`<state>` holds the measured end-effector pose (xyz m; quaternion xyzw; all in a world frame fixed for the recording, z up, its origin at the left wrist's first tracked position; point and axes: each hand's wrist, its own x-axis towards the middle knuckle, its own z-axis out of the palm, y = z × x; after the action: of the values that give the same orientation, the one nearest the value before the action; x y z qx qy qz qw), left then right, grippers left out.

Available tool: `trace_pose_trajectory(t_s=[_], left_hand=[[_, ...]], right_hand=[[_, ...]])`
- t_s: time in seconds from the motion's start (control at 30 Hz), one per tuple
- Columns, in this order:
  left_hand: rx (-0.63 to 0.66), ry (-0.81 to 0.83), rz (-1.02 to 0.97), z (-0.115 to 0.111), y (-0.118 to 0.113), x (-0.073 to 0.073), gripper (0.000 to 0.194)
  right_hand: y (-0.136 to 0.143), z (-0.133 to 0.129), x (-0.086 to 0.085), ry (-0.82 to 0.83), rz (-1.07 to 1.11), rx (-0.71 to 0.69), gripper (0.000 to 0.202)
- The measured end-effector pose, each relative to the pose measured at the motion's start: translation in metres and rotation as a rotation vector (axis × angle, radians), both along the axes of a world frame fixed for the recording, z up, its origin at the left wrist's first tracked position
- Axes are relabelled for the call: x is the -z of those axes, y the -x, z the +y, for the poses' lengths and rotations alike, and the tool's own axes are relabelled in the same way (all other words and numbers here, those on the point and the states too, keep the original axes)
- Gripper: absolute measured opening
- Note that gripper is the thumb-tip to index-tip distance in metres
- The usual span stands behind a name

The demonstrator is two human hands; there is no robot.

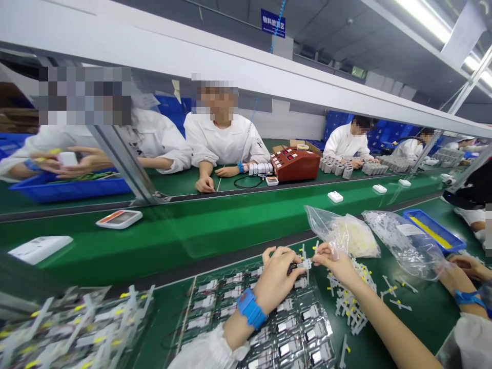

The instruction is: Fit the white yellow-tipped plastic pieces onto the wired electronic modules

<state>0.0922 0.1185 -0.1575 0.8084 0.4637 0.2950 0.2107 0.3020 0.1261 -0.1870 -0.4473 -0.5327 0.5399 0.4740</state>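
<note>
My left hand (277, 277), a blue wristband on its wrist, is closed over the far right corner of a clear plastic tray (326, 328). Its thumb and fingers grip a small white plastic part (305, 263). Close beside it, my right hand (336, 264) pinches a thin white plastic piece with a yellow tip (315, 248); the fingertips hide part of it. Rows of white modules (290, 347) with dark wires fill the tray's pockets. To the right of the tray, under my right forearm, lies a loose pile of white pieces with yellow tips (351, 297).
Clear bags of small parts (355, 236) and a blue bin (434, 230) are at the right, near a co-worker's hands (461, 271). More assembled parts (77, 328) stand at lower left. White devices (121, 219) ride the green conveyor (215, 225); co-workers sit beyond.
</note>
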Motion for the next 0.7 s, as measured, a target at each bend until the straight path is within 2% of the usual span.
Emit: trace_pose_trajectory(t_s=[0.33,0.7], left_hand=[[-0.007,-0.025,-0.012,-0.0017,0.0008,-0.0054,0.004],[0.038,-0.124,0.011,-0.0053,0.0013,-0.0015,0.004]], right_hand=[[0.0078,-0.0071,-0.0027,0.078,0.107,0.040,0.041],[0.0108,-0.0079,0.0000,0.074,0.119,0.095,0.041]])
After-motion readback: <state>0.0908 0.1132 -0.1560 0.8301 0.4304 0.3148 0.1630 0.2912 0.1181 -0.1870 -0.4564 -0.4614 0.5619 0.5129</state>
